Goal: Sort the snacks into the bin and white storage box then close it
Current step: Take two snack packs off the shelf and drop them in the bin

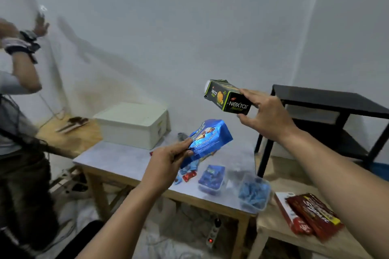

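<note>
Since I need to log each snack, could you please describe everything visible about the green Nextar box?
The Nextar box is a dark green and black cardboard carton with white "Nextar" lettering and an orange picture on its side. The right hand grips its near end, holding it tilted in the air above the table. Its far end flap looks open, white inside. Nothing else touches it.

A pale wall (189, 27) hung with white sheeting backs a wood-framed surface (117, 160) with a grey top, a black 2-tier shelf (328, 103) to its right, a low wooden bench (271, 225) in front of that, and a power strip (213, 234) on the covered floor (168, 227).
</note>
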